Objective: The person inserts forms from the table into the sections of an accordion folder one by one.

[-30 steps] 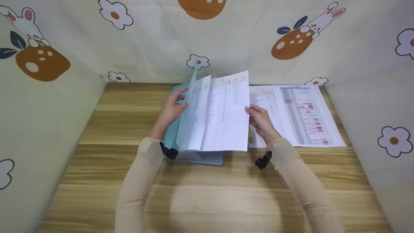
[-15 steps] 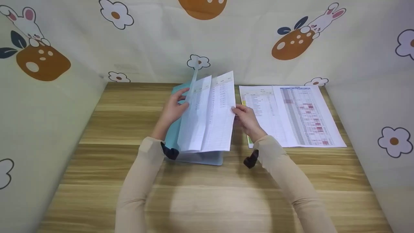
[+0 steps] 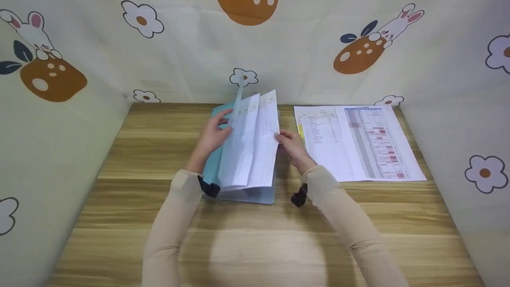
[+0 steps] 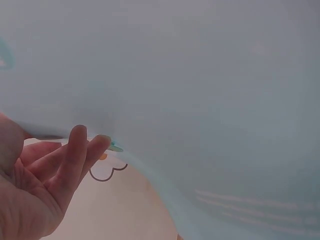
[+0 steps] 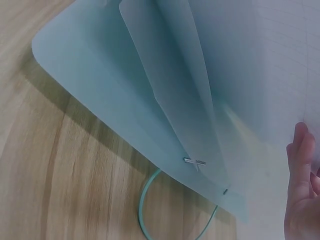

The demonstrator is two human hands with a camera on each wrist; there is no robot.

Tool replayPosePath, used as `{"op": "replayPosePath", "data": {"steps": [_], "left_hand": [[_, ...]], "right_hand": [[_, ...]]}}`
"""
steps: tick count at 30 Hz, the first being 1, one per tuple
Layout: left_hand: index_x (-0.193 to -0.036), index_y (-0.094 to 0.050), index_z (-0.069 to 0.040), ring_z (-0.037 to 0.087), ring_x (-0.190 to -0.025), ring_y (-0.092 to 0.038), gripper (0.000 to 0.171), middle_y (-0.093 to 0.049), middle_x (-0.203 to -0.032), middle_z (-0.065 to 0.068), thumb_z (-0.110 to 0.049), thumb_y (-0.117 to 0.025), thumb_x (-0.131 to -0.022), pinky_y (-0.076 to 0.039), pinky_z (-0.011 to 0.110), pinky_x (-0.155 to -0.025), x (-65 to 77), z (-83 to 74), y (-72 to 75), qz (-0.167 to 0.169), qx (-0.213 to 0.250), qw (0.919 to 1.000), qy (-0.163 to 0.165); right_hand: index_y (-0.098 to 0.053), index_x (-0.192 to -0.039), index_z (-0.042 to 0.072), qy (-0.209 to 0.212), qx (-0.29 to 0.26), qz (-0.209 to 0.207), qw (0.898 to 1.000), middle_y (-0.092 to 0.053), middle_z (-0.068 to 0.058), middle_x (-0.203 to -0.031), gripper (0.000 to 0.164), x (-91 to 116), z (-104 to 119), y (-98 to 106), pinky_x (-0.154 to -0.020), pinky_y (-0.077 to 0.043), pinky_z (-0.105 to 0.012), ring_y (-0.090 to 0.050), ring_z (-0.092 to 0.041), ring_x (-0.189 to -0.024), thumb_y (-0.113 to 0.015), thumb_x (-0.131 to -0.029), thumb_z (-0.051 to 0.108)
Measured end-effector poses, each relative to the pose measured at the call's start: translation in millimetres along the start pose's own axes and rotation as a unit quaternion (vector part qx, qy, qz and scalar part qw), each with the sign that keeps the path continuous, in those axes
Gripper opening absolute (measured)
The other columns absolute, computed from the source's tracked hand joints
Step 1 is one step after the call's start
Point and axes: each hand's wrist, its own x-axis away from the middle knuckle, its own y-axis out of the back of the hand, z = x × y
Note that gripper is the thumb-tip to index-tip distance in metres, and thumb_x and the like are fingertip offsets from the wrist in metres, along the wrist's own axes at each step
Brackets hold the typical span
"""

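Note:
A translucent teal folder (image 3: pixel 215 159) stands partly open, its raised cover filling most of the left wrist view. My left hand (image 3: pixel 214 133) holds that cover from the left, fingers curled at its edge. Printed sheets of paper (image 3: pixel 265 159) stand upright inside the folder, with a narrower sheet (image 3: pixel 241 147) leaning in front. At the sheets' right edge, my right hand (image 3: pixel 294 147) pinches the paper between thumb and fingers. The right wrist view shows the folder's lower cover (image 5: pixel 95 85), a small metal fastener (image 5: pixel 195 161) and a teal elastic cord (image 5: pixel 142 205).
Two printed sheets lie flat to the right: a list page (image 3: pixel 318 123) with coloured tabs at its left edge, and a red-marked table page (image 3: pixel 382 143). The wooden tabletop (image 3: pixel 255 247) is bounded by patterned cloth (image 3: pixel 287 52) at the back and sides.
My right hand has moved left with the pinched paper, bringing its edge towards the folder. More of the flat list page shows now. The left hand has stayed in place.

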Motion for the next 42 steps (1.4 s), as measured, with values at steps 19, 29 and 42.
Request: {"op": "replayPosePath", "data": {"steps": [19,29,42], "left_hand": [[-0.129,-0.044,-0.005,0.021,-0.104,-0.050,0.047,-0.046,-0.124,0.013,0.000,-0.047,-0.082,-0.046,0.034,-0.076,-1.7,2.3,-2.4,-0.009,-0.007,0.9994,-0.032],[-0.130,-0.043,-0.008,0.021,-0.106,-0.048,0.048,-0.044,-0.126,0.011,-0.003,-0.048,-0.083,-0.045,0.033,-0.079,-1.2,1.2,-2.8,-0.005,-0.014,0.9998,-0.011],[-0.129,-0.044,-0.006,0.022,-0.105,-0.049,0.048,-0.045,-0.125,0.012,-0.001,-0.047,-0.082,-0.046,0.034,-0.076,-1.5,1.9,-4.6,-0.008,-0.007,0.9997,-0.021]], "right_hand": [[-0.056,-0.110,-0.004,-0.023,0.062,-0.004,0.998,-0.058,-0.013,-0.093,0.027,-3.5,-5.1,-13.0,-0.066,-0.047,-0.029,-0.058,-0.019,-0.074,-0.050,-0.088,0.010],[-0.052,-0.114,-0.006,-0.029,0.039,0.021,0.999,-0.057,-0.015,-0.095,0.029,-6.0,-7.8,-18.1,-0.068,-0.048,-0.031,-0.058,-0.020,-0.074,-0.049,-0.088,0.008],[-0.052,-0.114,-0.008,-0.024,0.060,-0.005,0.998,-0.058,-0.018,-0.098,0.031,-7.3,-12.7,-28.4,-0.069,-0.048,-0.032,-0.058,-0.022,-0.078,-0.050,-0.086,0.004]]}}
